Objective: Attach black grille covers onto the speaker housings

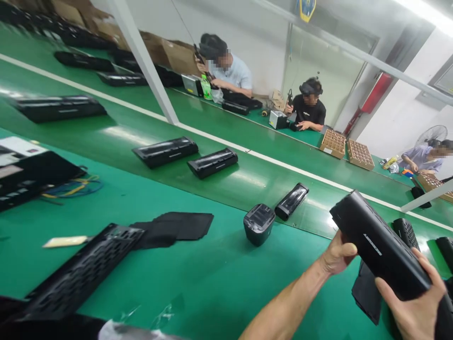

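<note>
Hands (412, 304) gripping smooth, matte-black elongated casing (380, 245), rounded edges

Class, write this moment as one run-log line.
left hand: gripping black casing | right hand: gripping same casing | casing: tilted, above green table

The casing (380, 248) was black with whitish lettering. The desk (212, 283) was green, the perforated panel (85, 269) black with a repeating pattern of slots, the sheets (191, 225) black, the tool handle (65, 242) cream, and the trays (332, 143) brown with a grid pattern.
</note>
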A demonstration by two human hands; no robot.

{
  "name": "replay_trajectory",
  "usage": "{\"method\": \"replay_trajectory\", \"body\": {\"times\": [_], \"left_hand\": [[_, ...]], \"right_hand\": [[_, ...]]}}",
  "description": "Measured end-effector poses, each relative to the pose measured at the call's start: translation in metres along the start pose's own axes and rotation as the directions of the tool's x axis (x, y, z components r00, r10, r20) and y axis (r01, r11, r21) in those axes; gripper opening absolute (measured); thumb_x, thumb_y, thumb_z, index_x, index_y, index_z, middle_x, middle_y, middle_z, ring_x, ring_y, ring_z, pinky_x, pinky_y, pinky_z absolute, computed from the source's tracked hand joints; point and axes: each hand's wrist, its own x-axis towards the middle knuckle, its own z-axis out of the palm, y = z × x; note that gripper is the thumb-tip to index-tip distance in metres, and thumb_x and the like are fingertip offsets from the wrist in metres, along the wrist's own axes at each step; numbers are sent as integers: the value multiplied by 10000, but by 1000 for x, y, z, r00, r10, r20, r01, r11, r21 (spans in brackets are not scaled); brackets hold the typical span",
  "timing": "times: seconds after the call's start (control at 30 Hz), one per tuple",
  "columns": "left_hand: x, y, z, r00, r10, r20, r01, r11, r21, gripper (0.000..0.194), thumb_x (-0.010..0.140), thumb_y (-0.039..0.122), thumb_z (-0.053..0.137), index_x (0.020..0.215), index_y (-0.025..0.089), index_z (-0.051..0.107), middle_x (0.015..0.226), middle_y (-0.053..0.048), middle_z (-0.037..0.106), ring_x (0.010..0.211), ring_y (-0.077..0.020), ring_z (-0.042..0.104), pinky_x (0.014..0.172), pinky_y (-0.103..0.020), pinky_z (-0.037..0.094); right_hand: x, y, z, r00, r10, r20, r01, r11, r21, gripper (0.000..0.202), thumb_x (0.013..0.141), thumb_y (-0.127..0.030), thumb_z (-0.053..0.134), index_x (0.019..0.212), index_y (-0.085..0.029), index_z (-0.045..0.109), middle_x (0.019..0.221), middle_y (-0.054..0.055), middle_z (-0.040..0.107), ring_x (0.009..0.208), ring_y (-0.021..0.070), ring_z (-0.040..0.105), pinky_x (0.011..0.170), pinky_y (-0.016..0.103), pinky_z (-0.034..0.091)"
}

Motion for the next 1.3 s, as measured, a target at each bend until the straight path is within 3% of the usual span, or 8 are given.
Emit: {"method": "replay_trajectory", "body": {"times": [0.13,0.27,0.53,0.83,0.9,1.0,1.17,1.3], "left_hand": [[9,71,-6,989,117,90,-140,935,324,1211,443,397,1071,1536,329,553,1704,-117,399,1553,-417,379,1287,-556,267],[13,118,12,952,-48,301,-142,804,577,1187,520,292,1036,1586,298,513,1712,-109,372,1617,-397,268,1311,-514,215],[8,104,23,929,33,368,-272,735,621,968,609,446,966,1490,259,613,1615,-109,454,1465,-430,443,1246,-510,323],[11,94,12,979,-2,202,-137,727,673,1039,616,542,966,1539,273,571,1479,-129,585,1267,-400,598,1118,-492,460],[13,80,3,991,51,126,-121,749,652,1124,566,637,977,1547,272,564,1517,-146,572,1352,-425,556,1168,-502,424],[2,38,-17,988,132,-85,-75,873,483,1306,482,765,952,1592,256,489,1506,-173,598,1438,-440,503,1217,-531,378],[-47,-35,-53,897,71,-435,17,981,195,1146,523,758,944,1480,250,570,1313,-132,725,1272,-371,653,1111,-500,502],[-66,-48,-71,835,28,-549,96,976,195,943,534,713,966,1253,182,665,1121,-116,773,1062,-323,729,986,-454,573]], "right_hand": [[9,10,-37,996,48,81,-51,998,42,935,712,-558,921,1448,-222,453,1531,213,518,1411,502,513,1180,764,326],[10,1,-52,992,50,118,-58,996,68,930,759,-599,869,1492,-252,412,1538,193,514,1427,494,502,1188,765,316],[15,5,-56,991,32,130,-53,986,161,816,729,-547,914,1359,-303,456,1518,156,528,1400,457,523,1186,735,331],[16,13,-52,929,281,239,-328,926,185,894,701,-607,895,1415,-284,464,1489,162,550,1336,456,556,1133,612,418],[10,18,-43,833,451,319,-540,789,294,902,697,-641,882,1420,-278,483,1382,151,610,1248,437,615,1076,613,477],[-15,22,-20,600,636,485,-784,347,515,834,727,-587,886,1419,-307,514,1314,117,667,1141,401,681,965,653,549],[-77,18,13,183,672,718,-869,-231,438,535,802,-565,870,1159,-198,714,1050,136,803,949,364,757,919,674,567],[-107,11,25,40,624,780,-831,-412,373,533,820,-581,857,1123,-161,729,990,159,819,895,368,784,956,667,564]]}}
